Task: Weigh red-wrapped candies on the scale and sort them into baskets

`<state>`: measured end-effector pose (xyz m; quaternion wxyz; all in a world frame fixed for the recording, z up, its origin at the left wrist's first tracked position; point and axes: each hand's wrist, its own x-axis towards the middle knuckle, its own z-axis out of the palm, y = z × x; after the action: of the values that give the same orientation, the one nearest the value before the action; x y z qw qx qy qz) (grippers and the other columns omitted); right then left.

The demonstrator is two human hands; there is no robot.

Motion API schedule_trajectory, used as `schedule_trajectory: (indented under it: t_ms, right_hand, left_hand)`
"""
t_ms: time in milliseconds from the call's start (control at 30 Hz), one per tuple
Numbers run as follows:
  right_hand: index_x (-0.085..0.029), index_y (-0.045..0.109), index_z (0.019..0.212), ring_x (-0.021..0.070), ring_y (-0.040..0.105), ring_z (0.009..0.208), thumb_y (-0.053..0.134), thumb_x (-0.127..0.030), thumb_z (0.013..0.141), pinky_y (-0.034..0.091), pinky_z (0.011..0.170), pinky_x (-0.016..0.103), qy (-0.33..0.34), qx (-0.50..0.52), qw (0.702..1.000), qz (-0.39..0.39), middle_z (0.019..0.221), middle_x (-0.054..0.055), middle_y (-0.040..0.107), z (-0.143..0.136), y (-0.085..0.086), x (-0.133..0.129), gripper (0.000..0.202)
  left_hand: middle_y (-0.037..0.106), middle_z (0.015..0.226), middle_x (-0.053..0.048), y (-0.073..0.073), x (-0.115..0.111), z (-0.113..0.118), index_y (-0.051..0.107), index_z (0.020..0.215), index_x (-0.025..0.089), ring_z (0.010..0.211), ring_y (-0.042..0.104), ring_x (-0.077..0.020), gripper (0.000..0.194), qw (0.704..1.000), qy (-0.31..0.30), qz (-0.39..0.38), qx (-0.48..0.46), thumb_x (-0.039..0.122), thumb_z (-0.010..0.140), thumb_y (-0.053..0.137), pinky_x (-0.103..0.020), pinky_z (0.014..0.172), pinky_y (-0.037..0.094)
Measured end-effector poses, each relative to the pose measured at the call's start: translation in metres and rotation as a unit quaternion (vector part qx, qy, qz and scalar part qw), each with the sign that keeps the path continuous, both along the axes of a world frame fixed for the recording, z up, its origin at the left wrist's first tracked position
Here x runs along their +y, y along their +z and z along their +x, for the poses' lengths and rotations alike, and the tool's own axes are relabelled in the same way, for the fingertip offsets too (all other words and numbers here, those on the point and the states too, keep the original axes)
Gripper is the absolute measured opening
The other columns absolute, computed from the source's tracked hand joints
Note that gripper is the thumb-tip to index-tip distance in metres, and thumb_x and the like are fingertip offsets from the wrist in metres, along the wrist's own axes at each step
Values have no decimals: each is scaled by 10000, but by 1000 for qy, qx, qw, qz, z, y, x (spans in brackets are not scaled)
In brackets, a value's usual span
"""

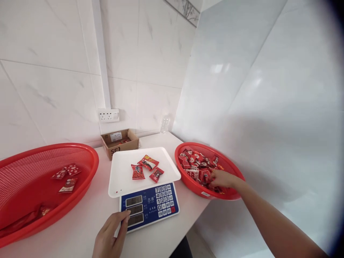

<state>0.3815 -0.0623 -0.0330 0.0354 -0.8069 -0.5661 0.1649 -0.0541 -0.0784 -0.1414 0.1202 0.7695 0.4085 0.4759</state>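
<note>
Now left hand (109, 234) open at scale (149, 206) corner, right hand (221, 178) grasping packets (199, 166) inside basket (188, 181) rim.

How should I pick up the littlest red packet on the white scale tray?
Probably pinch the small red snack packet across its narrow sides, coming straight down from above. It lies flat on the white plastic scale tray, clear of the two bigger red packets, so nothing crowds its edges.

White marble-veined tiled walls (150, 53) meet in a corner behind a white countertop (80, 225), with a wall socket (108, 115) under a vertical white conduit (100, 53), soft light glinting off the right wall.
</note>
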Motion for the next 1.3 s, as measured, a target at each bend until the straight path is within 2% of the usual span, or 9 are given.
schedule_trajectory:
  t_ms: [133, 267, 400, 533, 667, 800, 1000, 1167, 1300]
  right_hand:
    - [-230, 658, 738, 243, 623, 743, 613, -392, 708, 424, 600, 304, 0, 1, 999, 53, 783, 46, 676, -24, 31, 5, 171]
    - [-232, 660, 940, 242, 610, 915, 612, -446, 730, 437, 710, 292, 96, 100, 982, 131, 1036, 56, 673, -91, 50, 25, 304]
    - [-222, 675, 822, 209, 620, 855, 659, -386, 690, 435, 720, 275, 191, 143, 966, 103, 907, 22, 686, -164, 44, 56, 211]
    - [-219, 688, 855, 233, 621, 847, 711, -436, 628, 449, 724, 309, 226, 160, 957, 85, 922, 38, 682, -202, 27, 82, 315]
    - [-213, 633, 1067, 240, 577, 1014, 673, -366, 687, 428, 859, 332, 223, 181, 951, 113, 1139, 75, 619, -204, 24, 86, 412]
    - [-221, 545, 1172, 181, 588, 970, 590, -211, 729, 461, 793, 275, 200, 210, 949, 124, 1189, 65, 577, -195, 32, 77, 445]
    - [-219, 551, 1103, 161, 603, 925, 578, -278, 767, 483, 767, 266, 192, 243, 939, 150, 1128, 42, 596, -201, 27, 76, 342]
    - [-202, 552, 1147, 179, 532, 1120, 581, -243, 787, 397, 970, 321, 215, 236, 928, 192, 1236, 81, 541, -212, 14, 84, 364]
    - [-217, 554, 1167, 189, 507, 1158, 541, -228, 810, 372, 998, 336, 203, 214, 932, 210, 1259, 79, 530, -205, 16, 75, 358]
  left_hand:
    - [718, 815, -32, 7, -3, 5, 628, 932, 227, 712, 696, -139, 142, 1000, -2, 10, -16, 268, 887, 499, -159, 560, 541]
    - [717, 785, -38, 12, -5, 8, 636, 914, 221, 673, 693, -140, 172, 999, 1, 6, -35, 294, 894, 483, -160, 521, 535]
    - [717, 778, -47, 14, -4, 7, 640, 912, 215, 656, 688, -143, 187, 999, 11, 2, -38, 313, 896, 481, -162, 490, 530]
    - [718, 816, -57, 9, -3, 2, 637, 941, 216, 713, 691, -147, 179, 1000, 10, -8, -25, 294, 902, 480, -165, 523, 543]
    - [713, 839, -66, 4, -4, 0, 629, 969, 217, 735, 687, -154, 185, 999, 8, -29, -12, 288, 912, 468, -185, 558, 557]
    - [710, 815, -64, 5, -5, 2, 623, 963, 216, 714, 684, -149, 175, 1000, -3, -16, -11, 265, 912, 464, -193, 588, 558]
    - [708, 808, -44, 7, -6, 4, 624, 959, 225, 711, 685, -141, 150, 1000, -9, -1, -26, 235, 894, 489, -185, 596, 551]
    - [706, 813, -46, 6, -5, 3, 623, 969, 223, 720, 684, -142, 160, 999, -4, -16, -28, 245, 902, 479, -188, 599, 551]
    - [700, 820, -38, 4, -5, 4, 620, 981, 235, 726, 678, -131, 155, 999, -6, -23, -40, 231, 895, 491, -159, 556, 532]
